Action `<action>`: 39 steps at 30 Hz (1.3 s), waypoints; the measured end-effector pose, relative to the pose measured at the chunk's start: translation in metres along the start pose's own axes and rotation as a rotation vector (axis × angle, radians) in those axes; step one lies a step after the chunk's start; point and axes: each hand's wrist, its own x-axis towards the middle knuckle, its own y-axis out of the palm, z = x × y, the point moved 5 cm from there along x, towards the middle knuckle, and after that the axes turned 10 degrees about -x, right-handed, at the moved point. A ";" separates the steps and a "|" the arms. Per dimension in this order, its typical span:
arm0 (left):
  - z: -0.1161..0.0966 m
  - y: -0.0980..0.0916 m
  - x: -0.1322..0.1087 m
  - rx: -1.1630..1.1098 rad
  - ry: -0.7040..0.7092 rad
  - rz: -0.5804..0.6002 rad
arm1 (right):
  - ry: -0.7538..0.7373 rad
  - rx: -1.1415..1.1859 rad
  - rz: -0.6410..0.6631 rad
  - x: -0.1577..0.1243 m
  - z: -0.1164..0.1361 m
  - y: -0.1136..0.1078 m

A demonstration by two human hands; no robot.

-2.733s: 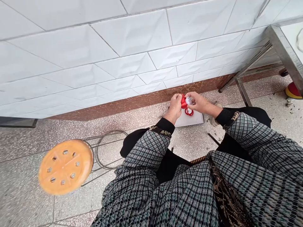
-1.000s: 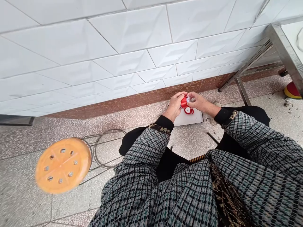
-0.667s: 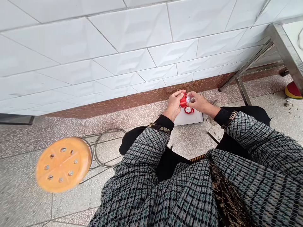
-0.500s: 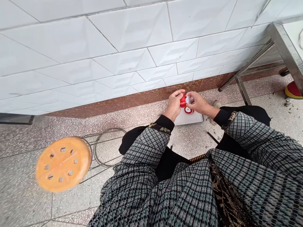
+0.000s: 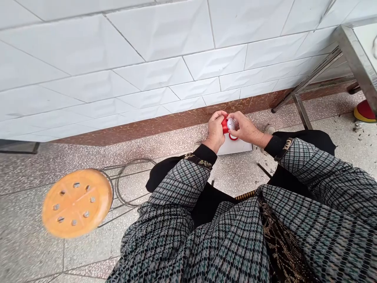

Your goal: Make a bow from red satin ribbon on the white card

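My left hand [image 5: 216, 129] is closed around a small rounded red case [image 5: 225, 125]. With its fingers my right hand [image 5: 244, 129] grips a whitish disc [image 5: 231, 124] that has small dark marks on its face. The disc sits against the red case's open-looking right side; I cannot tell whether it is seated in it. Just below the hands a red ring-shaped part [image 5: 233, 137] shows, partly covered by the right hand. Beneath them lies a flat white panel or box [image 5: 235, 147] on the floor.
An orange-topped stool [image 5: 77, 203] with wire legs lies tipped at left. A tiled wall [image 5: 165, 43] rises in front. At right stands a metal-framed table [image 5: 350, 59], with a red and yellow object [image 5: 365, 111] under it. Dark bits are scattered over the speckled floor.
The disc has turned so its face shows more fully, and it lies closer over the red case. My right fingers have shifted slightly left, covering more of the red ring.
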 end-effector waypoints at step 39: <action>-0.069 -0.003 -0.053 0.015 -0.224 0.577 | -0.211 -0.732 -0.698 0.041 0.092 -0.222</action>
